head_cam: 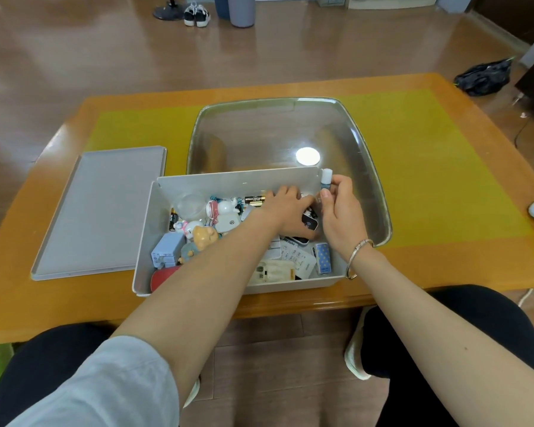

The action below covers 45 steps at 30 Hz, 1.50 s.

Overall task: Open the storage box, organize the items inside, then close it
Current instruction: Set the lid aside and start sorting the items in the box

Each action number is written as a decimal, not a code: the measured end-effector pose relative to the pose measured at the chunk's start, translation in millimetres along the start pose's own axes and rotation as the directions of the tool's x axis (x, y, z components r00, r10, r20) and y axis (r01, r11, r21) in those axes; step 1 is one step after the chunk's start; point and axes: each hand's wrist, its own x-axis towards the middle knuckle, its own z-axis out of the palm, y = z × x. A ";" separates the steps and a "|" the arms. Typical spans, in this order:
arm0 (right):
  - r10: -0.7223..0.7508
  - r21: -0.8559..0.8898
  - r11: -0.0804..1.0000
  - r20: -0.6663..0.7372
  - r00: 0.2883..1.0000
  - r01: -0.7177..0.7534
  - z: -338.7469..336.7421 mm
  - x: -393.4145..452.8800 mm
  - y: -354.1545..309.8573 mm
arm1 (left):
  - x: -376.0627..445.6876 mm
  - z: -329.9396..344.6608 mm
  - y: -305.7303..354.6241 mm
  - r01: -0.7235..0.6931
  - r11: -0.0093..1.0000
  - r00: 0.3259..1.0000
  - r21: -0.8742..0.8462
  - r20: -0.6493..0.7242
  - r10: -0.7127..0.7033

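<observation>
Risks dropping the vial [325, 179], pinched upright by right hand [339, 208] over box [142, 241] at table's near edge, while left hand [285, 208], fingers hidden, rummages and jostles clutter.

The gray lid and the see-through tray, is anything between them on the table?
No. In the head view, only bare yellow mat shows between the gray lid and the see-through tray.

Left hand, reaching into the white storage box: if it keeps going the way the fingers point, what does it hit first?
Probably the batteries just ahead of the left hand, then the storage box far wall; depth is uncertain.
</observation>
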 end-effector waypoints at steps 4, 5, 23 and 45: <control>0.010 -0.014 1.000 0.007 1.000 -0.010 1.4 0.5 -0.1 | -2.8 0.8 -2.5 -0.003 1.000 1.000 0.028 -0.010 0.004; 0.011 -0.016 1.000 0.009 1.000 -0.010 1.8 0.6 0.0 | -3.6 0.5 -2.8 -0.003 0.999 1.000 0.036 -0.005 0.003; 0.006 -0.020 1.000 0.039 0.999 -0.006 -0.5 -1.2 -0.3 | -28.5 -9.9 -20.7 -0.055 0.977 0.976 -0.206 0.198 0.096; -0.009 -0.045 0.999 0.045 0.999 0.011 -1.1 -1.6 -4.1 | -65.0 -4.3 -10.1 -0.010 1.000 0.996 -0.017 0.090 0.012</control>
